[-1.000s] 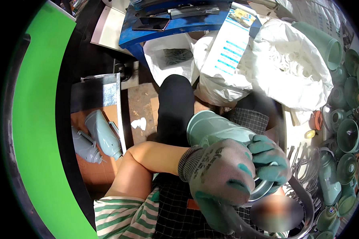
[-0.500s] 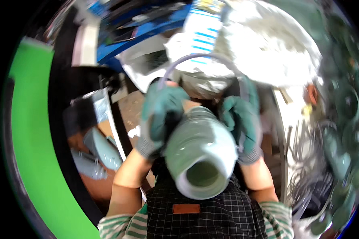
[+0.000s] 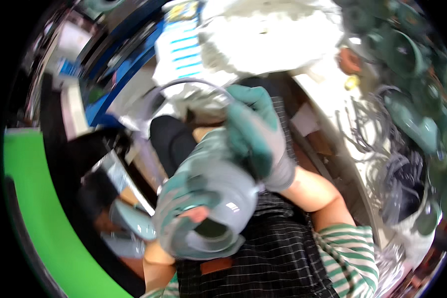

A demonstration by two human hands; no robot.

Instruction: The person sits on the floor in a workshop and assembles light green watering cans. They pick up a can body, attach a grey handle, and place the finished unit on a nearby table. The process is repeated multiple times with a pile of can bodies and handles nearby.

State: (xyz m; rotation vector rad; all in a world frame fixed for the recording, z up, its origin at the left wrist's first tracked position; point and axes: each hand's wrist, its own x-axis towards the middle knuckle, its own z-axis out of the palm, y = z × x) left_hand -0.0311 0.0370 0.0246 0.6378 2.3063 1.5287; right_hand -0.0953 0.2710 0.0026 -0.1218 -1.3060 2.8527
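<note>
A glossy, pale grey-green vessel (image 3: 231, 186) with a round mouth lies tilted against my lap, its opening toward me. My left hand (image 3: 188, 201), in a green and grey glove with a bare fingertip showing, is wrapped over the vessel's left side beside the mouth; it is blurred. Above the vessel arches a thin grey band (image 3: 186, 81), running from its left side to my right hand. My right hand (image 3: 256, 136), gloved alike, is closed beside the vessel's far right side, the band's end at its fingers.
White sacks (image 3: 273, 37) stand ahead. Many green glossy vessels (image 3: 402, 52) are piled at the right, near coiled grey bands (image 3: 357, 124) on a pale ledge. Similar pieces lie in a box (image 3: 129, 223) at left. A bright green surface (image 3: 27, 188) borders the far left.
My left hand has moved from the band down to the vessel's mouth. My right hand has shifted up and inward. The vessel has tilted, and the view has turned.
</note>
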